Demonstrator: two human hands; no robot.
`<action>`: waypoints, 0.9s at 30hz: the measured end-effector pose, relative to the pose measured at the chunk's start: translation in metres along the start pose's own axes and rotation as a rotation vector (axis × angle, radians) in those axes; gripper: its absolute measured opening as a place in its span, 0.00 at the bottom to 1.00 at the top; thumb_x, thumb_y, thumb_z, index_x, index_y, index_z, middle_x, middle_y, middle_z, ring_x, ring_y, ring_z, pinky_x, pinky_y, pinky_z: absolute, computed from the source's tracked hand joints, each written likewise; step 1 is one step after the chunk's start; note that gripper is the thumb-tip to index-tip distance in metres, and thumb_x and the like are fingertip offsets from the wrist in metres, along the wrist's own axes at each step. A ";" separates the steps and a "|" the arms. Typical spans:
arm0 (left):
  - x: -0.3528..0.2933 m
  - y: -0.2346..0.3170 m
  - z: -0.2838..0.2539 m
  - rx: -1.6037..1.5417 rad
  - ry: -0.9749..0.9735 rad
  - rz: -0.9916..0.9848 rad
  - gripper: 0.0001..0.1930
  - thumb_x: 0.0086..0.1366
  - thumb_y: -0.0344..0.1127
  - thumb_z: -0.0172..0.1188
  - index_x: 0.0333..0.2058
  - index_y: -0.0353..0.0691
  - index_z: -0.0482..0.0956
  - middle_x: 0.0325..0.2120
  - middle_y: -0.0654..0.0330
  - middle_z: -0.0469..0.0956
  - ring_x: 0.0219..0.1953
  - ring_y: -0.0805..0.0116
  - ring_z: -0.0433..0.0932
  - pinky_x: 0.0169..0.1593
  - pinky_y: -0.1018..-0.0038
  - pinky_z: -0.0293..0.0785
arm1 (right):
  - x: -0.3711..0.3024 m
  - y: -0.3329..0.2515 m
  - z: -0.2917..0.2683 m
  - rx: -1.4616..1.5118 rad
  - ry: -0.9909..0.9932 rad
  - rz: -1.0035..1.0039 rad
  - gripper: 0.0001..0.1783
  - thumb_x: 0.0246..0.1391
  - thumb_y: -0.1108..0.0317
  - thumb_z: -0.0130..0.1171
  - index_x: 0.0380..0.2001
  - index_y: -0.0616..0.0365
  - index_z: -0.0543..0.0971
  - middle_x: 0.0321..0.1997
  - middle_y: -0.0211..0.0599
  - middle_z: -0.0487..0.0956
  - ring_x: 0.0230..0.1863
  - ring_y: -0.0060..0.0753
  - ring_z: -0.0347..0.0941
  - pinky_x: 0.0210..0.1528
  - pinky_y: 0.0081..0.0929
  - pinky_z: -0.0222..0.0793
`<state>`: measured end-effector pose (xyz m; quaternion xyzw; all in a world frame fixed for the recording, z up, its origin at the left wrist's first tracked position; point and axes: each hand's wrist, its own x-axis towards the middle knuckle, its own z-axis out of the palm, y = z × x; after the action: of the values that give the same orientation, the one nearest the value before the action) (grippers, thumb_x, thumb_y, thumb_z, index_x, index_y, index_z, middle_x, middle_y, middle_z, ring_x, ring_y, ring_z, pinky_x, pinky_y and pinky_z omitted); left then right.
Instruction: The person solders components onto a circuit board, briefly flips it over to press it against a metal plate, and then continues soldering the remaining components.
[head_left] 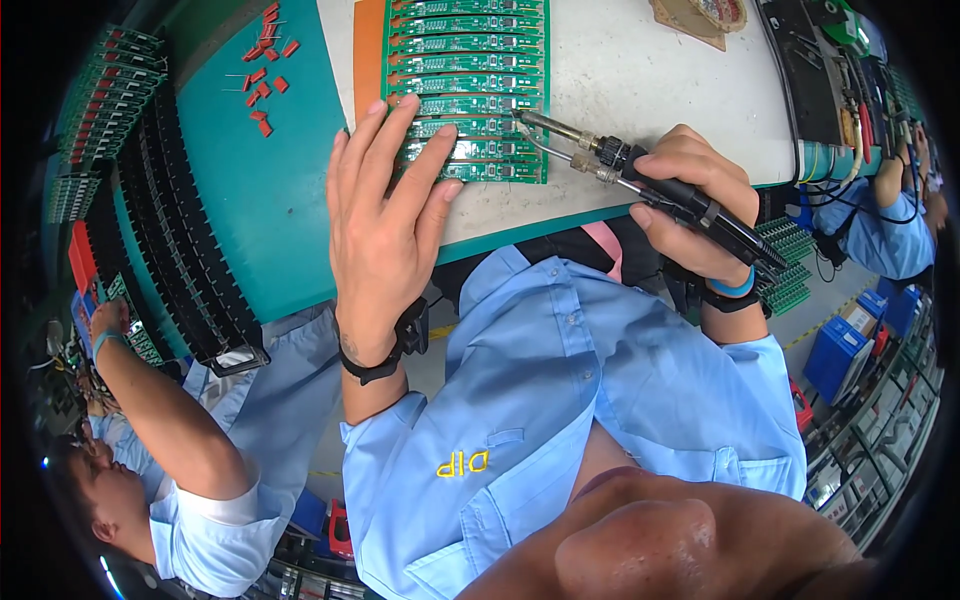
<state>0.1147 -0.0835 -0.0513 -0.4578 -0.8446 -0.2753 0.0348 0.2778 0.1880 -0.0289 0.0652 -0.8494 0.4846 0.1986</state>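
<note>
A pale, scuffed worktop [640,80] with a teal mat carries a green, ribbed circuit panel [468,90] near its front edge. The left hand [385,225] lies flat and open on it; the right hand [695,205] grips a black soldering iron [650,180].

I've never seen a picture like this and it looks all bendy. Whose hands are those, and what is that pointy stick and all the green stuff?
The camera sits on a person's head and looks down, so the edges bend. The left hand lies flat on a panel of green circuit boards on a white worktop. The right hand grips a soldering iron, its metal tip at the boards. Small red parts lie on a teal mat. Other people in blue shirts work on both sides.
</note>
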 end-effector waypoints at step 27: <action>0.001 0.002 -0.003 -0.009 -0.020 -0.014 0.20 0.67 0.38 0.68 0.58 0.48 0.85 0.66 0.55 0.74 0.72 0.50 0.66 0.73 0.45 0.59 | 0.008 0.006 -0.002 -0.016 0.024 0.005 0.21 0.47 0.76 0.73 0.46 0.69 0.81 0.34 0.44 0.82 0.34 0.38 0.76 0.39 0.33 0.72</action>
<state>0.1152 -0.0834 -0.0481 -0.4548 -0.8469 -0.2746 0.0225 0.2688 0.1936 -0.0294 0.0556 -0.8510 0.4790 0.2078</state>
